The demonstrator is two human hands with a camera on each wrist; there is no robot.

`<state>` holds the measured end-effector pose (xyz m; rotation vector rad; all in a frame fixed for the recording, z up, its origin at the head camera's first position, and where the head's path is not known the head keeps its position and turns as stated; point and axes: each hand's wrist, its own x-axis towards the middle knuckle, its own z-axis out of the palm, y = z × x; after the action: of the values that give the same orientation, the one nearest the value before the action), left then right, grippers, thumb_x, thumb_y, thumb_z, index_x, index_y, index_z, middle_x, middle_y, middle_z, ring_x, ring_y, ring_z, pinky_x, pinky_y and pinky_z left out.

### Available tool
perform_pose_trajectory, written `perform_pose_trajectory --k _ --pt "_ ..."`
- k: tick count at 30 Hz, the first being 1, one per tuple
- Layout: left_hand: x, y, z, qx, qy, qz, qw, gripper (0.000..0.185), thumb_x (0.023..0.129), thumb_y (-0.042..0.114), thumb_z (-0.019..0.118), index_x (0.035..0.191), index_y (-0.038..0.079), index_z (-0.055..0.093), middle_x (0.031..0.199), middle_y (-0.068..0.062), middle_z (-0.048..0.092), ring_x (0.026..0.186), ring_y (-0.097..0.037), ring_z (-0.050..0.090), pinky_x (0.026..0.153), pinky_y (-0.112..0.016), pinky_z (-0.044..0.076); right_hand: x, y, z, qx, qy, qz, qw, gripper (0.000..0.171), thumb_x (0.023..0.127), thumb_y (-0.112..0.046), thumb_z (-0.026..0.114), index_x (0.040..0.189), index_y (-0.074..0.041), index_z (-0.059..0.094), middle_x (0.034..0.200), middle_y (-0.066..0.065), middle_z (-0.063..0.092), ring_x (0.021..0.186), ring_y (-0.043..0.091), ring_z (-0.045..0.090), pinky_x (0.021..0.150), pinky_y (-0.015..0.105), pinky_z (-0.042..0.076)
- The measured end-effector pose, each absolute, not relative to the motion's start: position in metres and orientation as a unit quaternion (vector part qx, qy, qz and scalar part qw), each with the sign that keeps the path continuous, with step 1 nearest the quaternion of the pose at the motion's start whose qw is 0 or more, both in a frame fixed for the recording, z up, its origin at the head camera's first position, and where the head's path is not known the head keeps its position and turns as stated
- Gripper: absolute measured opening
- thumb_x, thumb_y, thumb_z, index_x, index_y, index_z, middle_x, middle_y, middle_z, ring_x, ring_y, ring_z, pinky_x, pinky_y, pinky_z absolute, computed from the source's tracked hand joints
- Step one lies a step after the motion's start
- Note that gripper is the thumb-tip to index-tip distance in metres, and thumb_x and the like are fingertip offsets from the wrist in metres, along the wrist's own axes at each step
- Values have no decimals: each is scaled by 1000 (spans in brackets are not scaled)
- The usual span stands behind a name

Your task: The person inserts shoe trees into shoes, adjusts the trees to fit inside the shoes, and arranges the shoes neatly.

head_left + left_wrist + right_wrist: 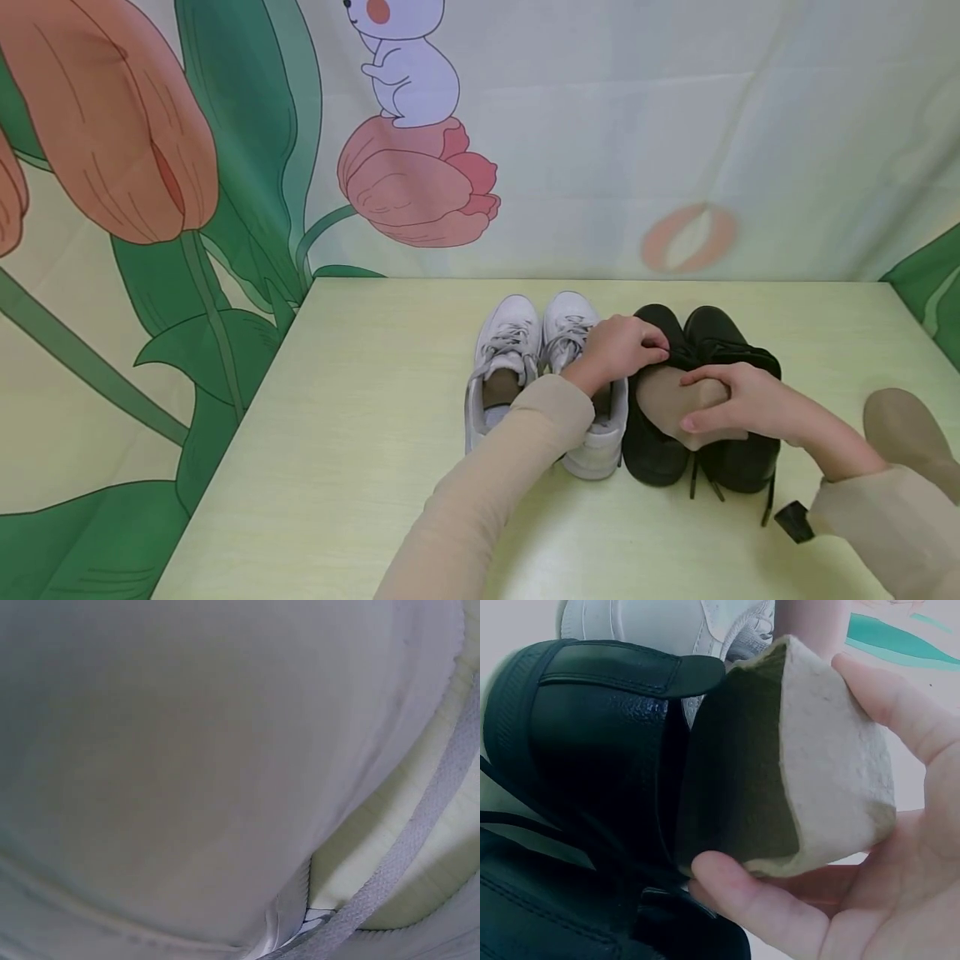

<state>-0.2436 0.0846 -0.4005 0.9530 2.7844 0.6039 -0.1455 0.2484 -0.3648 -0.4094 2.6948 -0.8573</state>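
**Tan insert [663,404] meets black shoes [738,462], two hands on the job**

So the black shoes are the middle of the action, toes pointing away from the person, and I'll place everything off them. The right hand [753,404] is gripping the tan insert, thumb on one side and fingers on the other. That insert sits at the mouth of the left black shoe [656,462] and leans over toward its partner. The right wrist view shows it's hollow, with its open end facing the heel; can't tell how far in it goes, tbh.

The left hand [618,346] reaches in from the left of the black shoes, fingers curled, and it's pinching the upper of that same left shoe near the laces. Its forearm crosses over the white sneakers [592,462], which stand just beside the black shoes on their left, toes pointing the same way. There's something brownish [501,387] inside the left sneaker too, but I can't make out what exactly.

A second tan insert [903,425] lies to the right of the black shoes, partly hidden by the right sleeve [888,521]. A few dark laces [769,500] hang down by the black heels. Everything's on a pale yellow tabletop [360,433], and behind the black shoes hangs a cloth backdrop [577,150] printed with tulips and a little white animal.
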Motion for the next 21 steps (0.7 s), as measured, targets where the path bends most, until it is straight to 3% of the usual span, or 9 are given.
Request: perform_pose_trajectory --k 16,21 --pt "-244 83 -400 324 924 192 64 17 87 34 53 97 31 67 93 17 65 77 -2 57 58 -13 38 -159 241 -366 -129 946 -254 154 62 71 -49 66 115 -7 55 115 19 55 101 30 52 75 41 44" --pt "-243 83 -401 328 923 191 69 18 87 34 53 97 30 67 93 17 65 74 -1 56 56 -12 38 -166 234 -373 -127 950 -231 170 67 69 -52 65 116 -5 54 112 19 57 95 28 53 71 37 44"
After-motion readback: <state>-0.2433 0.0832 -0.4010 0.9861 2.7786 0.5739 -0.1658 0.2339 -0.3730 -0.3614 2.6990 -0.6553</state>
